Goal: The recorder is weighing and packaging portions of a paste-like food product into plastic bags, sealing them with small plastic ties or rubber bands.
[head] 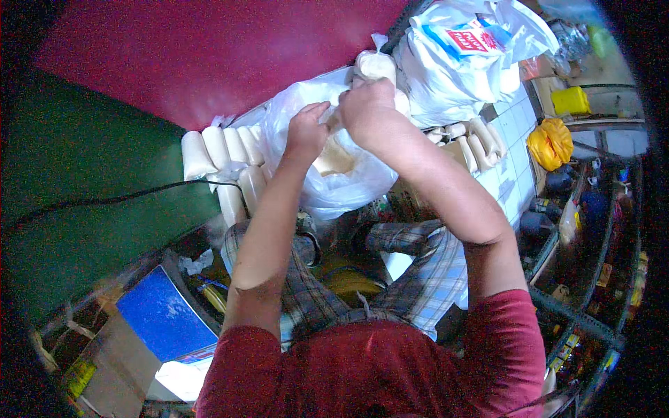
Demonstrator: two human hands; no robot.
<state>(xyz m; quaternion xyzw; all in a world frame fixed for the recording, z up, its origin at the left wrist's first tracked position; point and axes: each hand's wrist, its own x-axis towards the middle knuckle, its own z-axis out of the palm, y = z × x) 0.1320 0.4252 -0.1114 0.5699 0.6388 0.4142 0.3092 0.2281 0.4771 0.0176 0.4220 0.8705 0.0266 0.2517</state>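
Observation:
A large translucent plastic bag (342,194) lies open in front of me, with pale grainy material (334,157) inside that looks like sugar. Over its mouth is my left hand (308,130), fingers pointing forward and thumb near them; whether it pinches anything is unclear. My right hand (368,107) is curled above the bag's right side, its back towards me, so its grasp is hidden. Just beyond it stands a filled, knotted plastic bag (376,65). Several filled small plastic bags (225,146) lie in a row left of the big bag.
A big white sack (444,73) stands at the back right. More filled packets (478,143) lie beside it on white tiles (515,130). A black cable (130,196) crosses from the left. Metal shelving (575,324) is at right; a blue box (166,313) sits low left.

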